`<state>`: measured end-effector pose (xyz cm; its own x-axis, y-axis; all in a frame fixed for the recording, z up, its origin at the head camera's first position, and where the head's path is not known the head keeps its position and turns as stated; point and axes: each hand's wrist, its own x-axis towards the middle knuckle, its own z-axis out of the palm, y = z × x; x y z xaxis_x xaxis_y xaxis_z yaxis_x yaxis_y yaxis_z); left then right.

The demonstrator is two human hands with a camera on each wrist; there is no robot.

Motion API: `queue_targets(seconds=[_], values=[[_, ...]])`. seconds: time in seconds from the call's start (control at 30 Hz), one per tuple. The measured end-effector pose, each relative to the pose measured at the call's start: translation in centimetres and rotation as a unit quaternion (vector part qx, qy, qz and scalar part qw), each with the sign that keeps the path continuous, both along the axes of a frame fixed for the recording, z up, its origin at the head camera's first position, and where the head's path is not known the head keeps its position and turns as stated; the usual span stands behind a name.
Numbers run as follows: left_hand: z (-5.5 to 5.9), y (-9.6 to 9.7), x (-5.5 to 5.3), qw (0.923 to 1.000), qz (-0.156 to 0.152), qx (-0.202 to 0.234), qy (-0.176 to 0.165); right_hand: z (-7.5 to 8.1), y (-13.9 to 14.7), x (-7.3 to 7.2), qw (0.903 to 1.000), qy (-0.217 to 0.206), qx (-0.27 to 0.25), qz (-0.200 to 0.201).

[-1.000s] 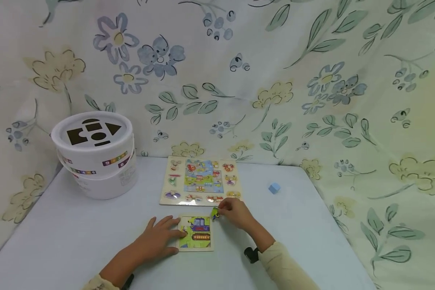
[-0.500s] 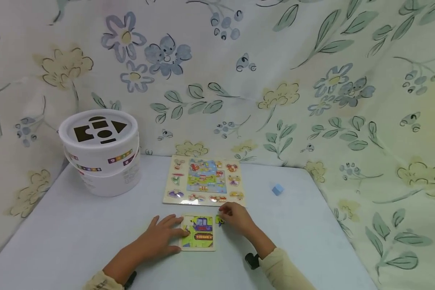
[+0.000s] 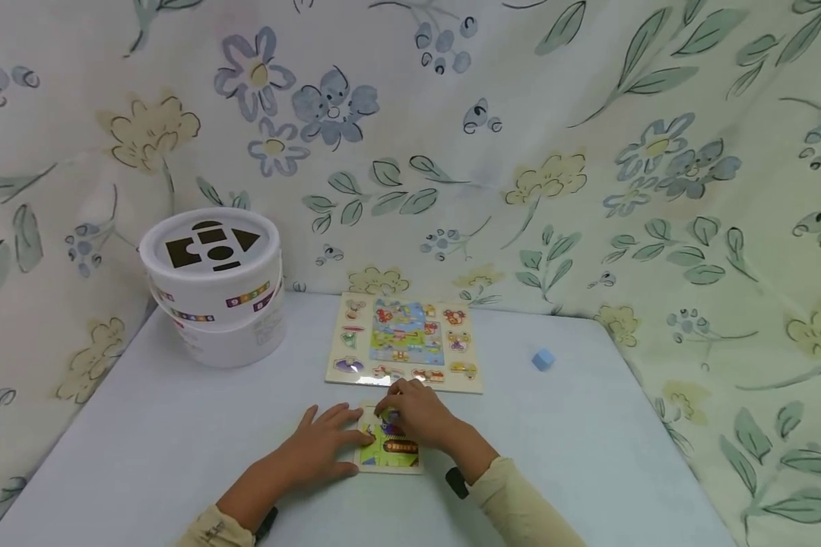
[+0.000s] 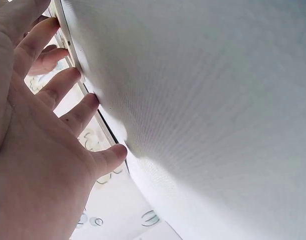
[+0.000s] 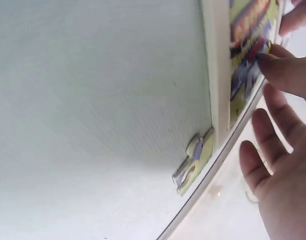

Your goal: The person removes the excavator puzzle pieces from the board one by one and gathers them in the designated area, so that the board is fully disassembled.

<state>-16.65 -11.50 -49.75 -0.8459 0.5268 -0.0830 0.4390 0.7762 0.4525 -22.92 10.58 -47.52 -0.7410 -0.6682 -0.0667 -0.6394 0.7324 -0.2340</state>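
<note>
A small wooden jigsaw puzzle (image 3: 397,459) with a purple and orange digger picture lies flat on the table. My left hand (image 3: 315,448) rests at its left side, fingers spread, one fingertip on the picture and the thumb by the lower corner. Over the top of the puzzle is my right hand (image 3: 420,414), its thumb and forefinger pinching a yellow-green puzzle piece (image 3: 387,414), mostly covered by the fingers. In the right wrist view, a loose puzzle piece (image 5: 195,160) lies on the table beside the frame; the right hand hides it in the head view.
Behind the puzzle lies a larger wooden puzzle board (image 3: 338,365) with vehicle pictures. A white lidded bucket (image 3: 236,342) with shape holes stands at the back left. A small blue block (image 3: 543,359) sits at the right, and a floral cloth (image 3: 492,228) hangs behind the table.
The right hand set a puzzle piece down right of the puzzle, then moved left over the puzzle's top and took hold there. The left hand stays at the puzzle's left side.
</note>
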Motion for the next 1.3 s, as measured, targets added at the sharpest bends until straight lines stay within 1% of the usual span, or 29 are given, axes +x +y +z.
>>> queue_targets(seconds=[0.13,0.2,0.33,0.43,0.57,0.7,0.8,0.9,1.0,1.07,1.13,1.3], values=[[0.4,0.2,-0.1,1.0,-0.005,0.005,0.0,0.2,0.3,-0.5,0.9993,-0.036,-0.007,-0.006],[0.7,0.2,0.0,1.0,-0.007,0.006,-0.001,0.2,0.4,-0.6,0.9988,-0.046,-0.012,-0.009],[0.9,0.3,0.1,1.0,-0.005,0.003,-0.001,0.0,0.3,-0.8,0.9987,-0.046,-0.02,-0.011],[0.7,0.3,0.1,1.0,-0.004,0.0,0.0,-0.3,0.4,-1.0,0.9985,-0.051,-0.019,-0.01],[0.6,0.3,0.0,1.0,-0.005,-0.001,0.003,-0.1,0.4,-0.9,0.9982,-0.058,-0.019,-0.004],[0.6,0.2,0.1,1.0,-0.004,0.0,0.007,0.1,0.3,-0.6,0.9985,-0.047,-0.025,0.007],[0.7,0.2,0.1,1.0,-0.002,0.004,0.003,-0.1,0.3,-0.8,0.9985,-0.045,-0.031,0.008],[0.8,0.2,0.2,0.9999,-0.001,0.009,-0.006,-0.4,0.6,-1.0,0.9965,-0.069,-0.047,-0.004],[0.8,0.2,0.4,0.9998,0.0,0.012,-0.014,-0.7,1.0,-1.3,0.9909,-0.11,-0.073,-0.026],[0.7,0.2,0.4,0.9998,0.002,0.011,-0.016,-0.8,1.2,-1.5,0.9876,-0.127,-0.087,-0.033],[0.7,0.2,0.4,0.9998,0.004,0.009,-0.015,-0.8,1.3,-1.5,0.9864,-0.13,-0.094,-0.034],[0.4,0.1,0.2,0.9999,0.006,0.003,-0.01,-0.7,1.4,-1.6,0.9866,-0.118,-0.107,-0.034]])
